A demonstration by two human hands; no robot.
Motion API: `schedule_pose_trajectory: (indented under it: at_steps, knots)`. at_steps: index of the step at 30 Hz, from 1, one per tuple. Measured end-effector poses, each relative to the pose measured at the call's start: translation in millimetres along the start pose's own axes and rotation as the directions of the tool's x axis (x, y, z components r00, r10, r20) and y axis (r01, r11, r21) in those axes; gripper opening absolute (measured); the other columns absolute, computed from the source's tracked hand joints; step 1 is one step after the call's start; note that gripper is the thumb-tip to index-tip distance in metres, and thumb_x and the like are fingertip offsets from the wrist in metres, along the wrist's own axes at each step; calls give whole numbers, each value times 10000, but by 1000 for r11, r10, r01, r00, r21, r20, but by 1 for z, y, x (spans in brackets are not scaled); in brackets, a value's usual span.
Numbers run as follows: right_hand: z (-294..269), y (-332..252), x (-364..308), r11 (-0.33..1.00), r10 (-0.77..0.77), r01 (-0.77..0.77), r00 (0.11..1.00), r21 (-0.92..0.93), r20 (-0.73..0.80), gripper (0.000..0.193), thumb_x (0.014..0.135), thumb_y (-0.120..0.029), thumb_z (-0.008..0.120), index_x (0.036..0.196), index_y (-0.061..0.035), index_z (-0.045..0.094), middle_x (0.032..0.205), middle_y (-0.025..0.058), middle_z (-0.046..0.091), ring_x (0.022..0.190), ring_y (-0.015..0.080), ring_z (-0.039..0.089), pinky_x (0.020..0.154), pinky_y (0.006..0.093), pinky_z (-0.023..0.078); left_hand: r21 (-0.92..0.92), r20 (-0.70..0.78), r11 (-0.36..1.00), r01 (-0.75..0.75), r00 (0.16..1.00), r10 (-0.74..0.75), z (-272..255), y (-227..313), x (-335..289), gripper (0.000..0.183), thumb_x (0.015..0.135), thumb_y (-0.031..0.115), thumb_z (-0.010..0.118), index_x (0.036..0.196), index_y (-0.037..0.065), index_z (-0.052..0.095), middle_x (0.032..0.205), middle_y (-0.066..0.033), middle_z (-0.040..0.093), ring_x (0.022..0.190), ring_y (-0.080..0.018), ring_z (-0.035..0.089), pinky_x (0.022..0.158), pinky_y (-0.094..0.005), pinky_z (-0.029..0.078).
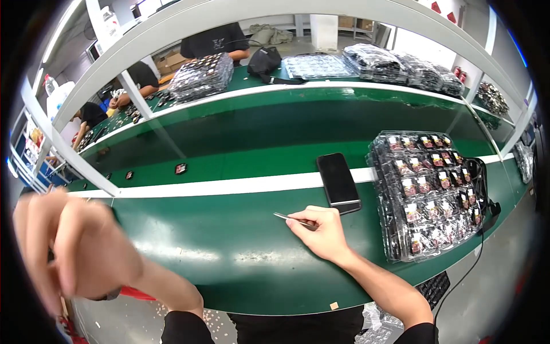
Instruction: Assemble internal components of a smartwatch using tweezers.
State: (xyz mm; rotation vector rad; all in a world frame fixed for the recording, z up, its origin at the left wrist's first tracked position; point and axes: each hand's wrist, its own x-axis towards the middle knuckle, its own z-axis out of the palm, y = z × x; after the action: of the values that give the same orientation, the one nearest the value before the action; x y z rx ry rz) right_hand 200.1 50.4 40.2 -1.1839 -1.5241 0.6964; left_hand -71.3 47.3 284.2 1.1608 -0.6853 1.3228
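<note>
My right hand [322,230] rests over the green bench top, its fingers pinched round a pair of thin metal tweezers [281,216] whose tip points left. Just beyond that hand lies a black smartphone [338,179], across the white strip of the bench. My left hand [74,241] is raised close to the camera at the far left, smeared by motion, its fingers bent downward. A small dark patch shows between those fingers, too blurred to name. Small black square parts with red and white faces, such as this one [181,168], lie spaced along the green belt.
Stacked clear blister trays [427,195] of black parts stand at the right, a black cable [480,183] beside them. A white frame bar [229,28] arches overhead. Beyond the divider are more tray stacks [201,77], a black bag [264,63] and co-workers. A tan chip [334,306] lies near the front edge.
</note>
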Motion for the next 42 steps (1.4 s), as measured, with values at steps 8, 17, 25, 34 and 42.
schedule_pose_trajectory:
  at_steps: [8,17,25,34,42]
  knots:
    - [1,6,-1,1000,23,-23,1000,-13,-6,143,915,-70,840,1024,21,853,705,69,688,605,92,559,553,300,394,561,-571,-806,191,794,-209,-256,10,-123,567,986,441,811,1373,46,685,1265,-119,721,1216,-316,698,1031,-459,563]
    - [1,2,0,996,92,-92,995,-8,35,148,933,-59,835,1054,25,855,724,34,687,635,60,548,565,263,391,663,-581,-592,459,813,-20,-320,16,-183,523,901,212,904,1315,-31,696,1072,-150,736,947,-236,716,899,-368,590]
    - [1,10,-3,976,198,-196,980,90,-14,138,968,-22,819,1088,38,852,755,-23,643,675,8,500,575,219,345,831,-398,-6,557,587,-705,-164,-56,-190,800,845,33,875,1584,86,572,1388,-119,739,1274,-279,699,1176,-429,505]
    - [3,10,-1,987,161,-161,987,2,3,139,950,-26,844,1080,22,852,715,-23,621,618,6,476,537,223,307,922,-353,-141,362,633,-689,-163,-65,-192,723,764,161,972,1426,52,703,1228,-86,735,1191,-305,658,1070,-431,522]
    - [6,3,-6,990,124,-122,992,-68,27,134,914,-3,853,1046,23,851,693,2,645,582,22,507,519,233,314,914,-375,-168,368,612,-696,-164,-64,-195,638,722,177,986,1312,84,765,1250,-85,664,1187,-278,621,1041,-414,522]
